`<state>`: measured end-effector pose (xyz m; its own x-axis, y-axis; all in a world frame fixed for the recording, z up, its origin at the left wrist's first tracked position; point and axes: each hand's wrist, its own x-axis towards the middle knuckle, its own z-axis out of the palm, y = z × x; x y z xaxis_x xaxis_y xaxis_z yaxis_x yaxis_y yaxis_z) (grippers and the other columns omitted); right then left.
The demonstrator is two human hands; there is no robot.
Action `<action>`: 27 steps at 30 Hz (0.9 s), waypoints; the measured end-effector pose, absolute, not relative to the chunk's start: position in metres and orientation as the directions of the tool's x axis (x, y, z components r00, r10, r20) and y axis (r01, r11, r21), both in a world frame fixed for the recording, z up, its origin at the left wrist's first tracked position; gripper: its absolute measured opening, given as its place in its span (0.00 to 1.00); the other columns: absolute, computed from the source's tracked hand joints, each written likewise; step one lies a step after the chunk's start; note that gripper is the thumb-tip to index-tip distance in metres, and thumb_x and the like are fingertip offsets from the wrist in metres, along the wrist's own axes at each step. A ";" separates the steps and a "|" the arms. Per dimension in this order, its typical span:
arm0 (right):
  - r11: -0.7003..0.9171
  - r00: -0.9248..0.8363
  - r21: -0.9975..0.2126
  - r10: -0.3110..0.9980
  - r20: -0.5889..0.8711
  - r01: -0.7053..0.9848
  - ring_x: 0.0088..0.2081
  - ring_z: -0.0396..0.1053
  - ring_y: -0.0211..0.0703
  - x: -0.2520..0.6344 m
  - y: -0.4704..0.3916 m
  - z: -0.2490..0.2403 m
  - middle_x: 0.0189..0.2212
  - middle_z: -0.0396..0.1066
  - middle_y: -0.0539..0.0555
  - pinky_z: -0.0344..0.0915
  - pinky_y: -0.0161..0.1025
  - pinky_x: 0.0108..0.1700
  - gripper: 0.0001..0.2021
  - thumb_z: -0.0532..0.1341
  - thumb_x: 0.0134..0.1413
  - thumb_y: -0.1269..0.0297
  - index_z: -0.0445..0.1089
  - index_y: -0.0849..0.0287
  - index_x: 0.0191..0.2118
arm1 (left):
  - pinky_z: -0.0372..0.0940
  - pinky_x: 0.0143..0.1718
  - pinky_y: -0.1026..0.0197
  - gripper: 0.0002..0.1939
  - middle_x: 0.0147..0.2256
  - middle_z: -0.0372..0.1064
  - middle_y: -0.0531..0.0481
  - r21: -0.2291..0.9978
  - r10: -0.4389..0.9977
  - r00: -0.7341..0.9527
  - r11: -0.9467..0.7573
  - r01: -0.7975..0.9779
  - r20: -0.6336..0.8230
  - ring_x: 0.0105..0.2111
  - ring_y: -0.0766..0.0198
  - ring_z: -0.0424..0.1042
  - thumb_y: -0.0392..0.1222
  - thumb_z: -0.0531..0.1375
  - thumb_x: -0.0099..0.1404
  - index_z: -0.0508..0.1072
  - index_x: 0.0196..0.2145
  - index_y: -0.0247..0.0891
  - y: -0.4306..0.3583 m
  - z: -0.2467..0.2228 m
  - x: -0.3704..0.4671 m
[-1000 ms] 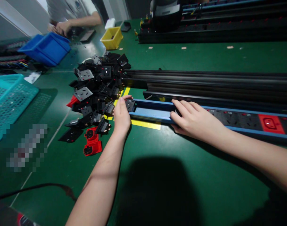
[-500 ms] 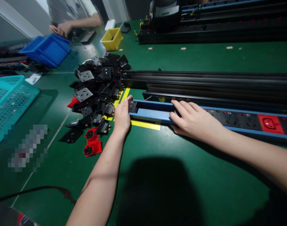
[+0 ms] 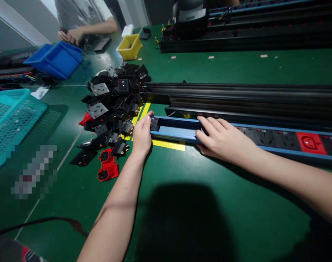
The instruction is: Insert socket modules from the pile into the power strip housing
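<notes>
A long blue power strip rail [image 3: 174,140] lies across the bench, with black socket modules [image 3: 266,137] and one red socket module [image 3: 311,143] set in its right part. At its left end sits a black socket module [image 3: 155,124], with an open stretch of channel to the right of it. My left hand [image 3: 143,134] closes around that end, thumb against the end module; its other fingers are mostly hidden. My right hand [image 3: 223,136] grips the rail across its width, fingers over the far edge and thumb at the near side, covering what lies beneath.
A heap of loose black socket modules [image 3: 119,94] lies left of the rail, with two red modules [image 3: 108,165] nearer me. Black rails [image 3: 236,95] run behind. A teal basket [image 3: 15,120], blue bin [image 3: 55,60] and yellow bin [image 3: 129,47] stand around. Another person's hands [image 3: 71,36] are far left.
Almost nothing differs: both hands keep their places on the rail. The whole view has shifted very slightly.
</notes>
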<state>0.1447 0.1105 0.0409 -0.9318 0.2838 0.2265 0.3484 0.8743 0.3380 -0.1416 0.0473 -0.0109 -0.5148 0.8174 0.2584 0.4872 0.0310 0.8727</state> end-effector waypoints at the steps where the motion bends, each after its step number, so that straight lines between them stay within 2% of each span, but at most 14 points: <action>1: 0.875 -0.932 0.336 0.284 0.228 0.349 0.53 0.73 0.65 0.145 0.111 0.041 0.61 0.66 0.79 0.64 0.53 0.53 0.11 0.59 0.64 0.63 0.71 0.64 0.48 | 0.61 0.65 0.48 0.30 0.56 0.76 0.43 0.876 0.817 -0.517 0.031 0.482 0.255 0.59 0.51 0.72 0.61 0.49 0.74 0.79 0.54 0.38 0.047 -0.011 -0.141; 6: 0.882 -0.932 0.320 0.287 0.223 0.347 0.54 0.72 0.66 0.145 0.111 0.041 0.62 0.65 0.79 0.64 0.54 0.53 0.12 0.59 0.64 0.63 0.71 0.65 0.48 | 0.61 0.65 0.48 0.34 0.56 0.76 0.41 0.890 0.813 -0.526 0.021 0.456 0.251 0.60 0.52 0.72 0.65 0.45 0.74 0.79 0.53 0.38 0.046 -0.011 -0.141; 16: 0.876 -0.934 0.334 0.292 0.205 0.347 0.54 0.72 0.66 0.144 0.110 0.042 0.62 0.65 0.79 0.65 0.53 0.53 0.12 0.58 0.65 0.63 0.71 0.65 0.48 | 0.61 0.64 0.47 0.26 0.57 0.75 0.41 0.868 0.825 -0.502 0.029 0.496 0.260 0.59 0.50 0.72 0.57 0.53 0.73 0.78 0.55 0.38 0.046 -0.010 -0.142; 27: 0.885 -0.933 0.309 0.296 0.207 0.349 0.55 0.71 0.66 0.145 0.110 0.044 0.62 0.65 0.79 0.64 0.53 0.53 0.12 0.60 0.64 0.63 0.72 0.65 0.48 | 0.62 0.63 0.45 0.26 0.55 0.76 0.42 0.851 0.871 -0.413 -0.010 0.526 0.265 0.57 0.50 0.73 0.60 0.54 0.72 0.77 0.55 0.40 0.047 -0.008 -0.132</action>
<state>0.1445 0.1101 0.0435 -0.9326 0.2957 0.2071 0.3492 0.8846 0.3091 -0.1320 0.0470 -0.0082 -0.4132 0.8712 0.2651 0.5255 -0.0097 0.8507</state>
